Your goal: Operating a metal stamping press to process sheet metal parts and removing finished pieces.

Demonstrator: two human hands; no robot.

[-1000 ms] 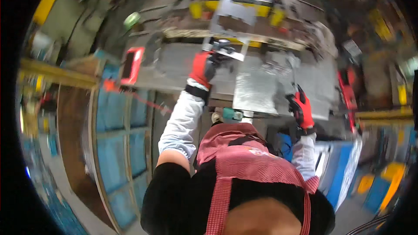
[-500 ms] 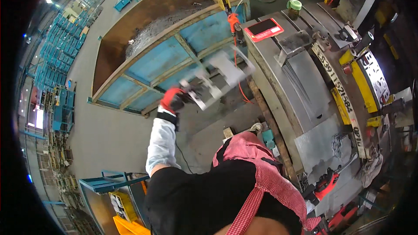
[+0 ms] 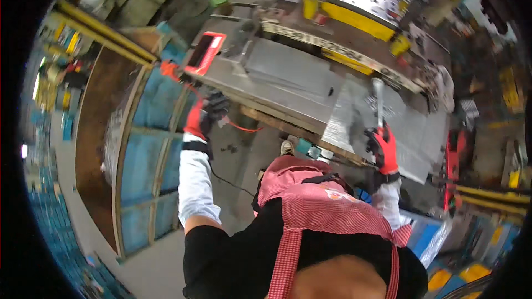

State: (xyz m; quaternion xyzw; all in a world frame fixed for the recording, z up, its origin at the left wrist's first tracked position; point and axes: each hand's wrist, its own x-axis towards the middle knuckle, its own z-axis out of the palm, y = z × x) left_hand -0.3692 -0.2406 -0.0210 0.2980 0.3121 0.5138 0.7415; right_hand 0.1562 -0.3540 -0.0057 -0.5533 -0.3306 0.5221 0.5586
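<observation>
My left hand (image 3: 206, 115), in a red and black glove, is beside the near left corner of the metal worktable (image 3: 266, 99). Motion smears its fingers, and a small pale patch shows beside them. My right hand (image 3: 382, 148), gloved the same way, is wrapped round a grey rod-like tool (image 3: 379, 102) with a thicker, rounded pale end pointing away from me. This tool is over a shiny metal sheet (image 3: 346, 113) on the table's right part. Further left lie darker grey metal sheets (image 3: 291, 69).
A large blue bin (image 3: 138, 169) with a rusty inside holds scrap at left. A red-framed dark flat object (image 3: 205, 53) and a green-lidded jar (image 3: 220, 0) are on the table's left end. Yellow-marked press tooling (image 3: 357, 19) runs along the back. A red cable (image 3: 244, 129) hangs in front.
My view has swung right toward the table. The cut-out metal sheet in my left hand near the bin is no longer seen. My right hand with the rod-like tool now reaches over the sheets.
</observation>
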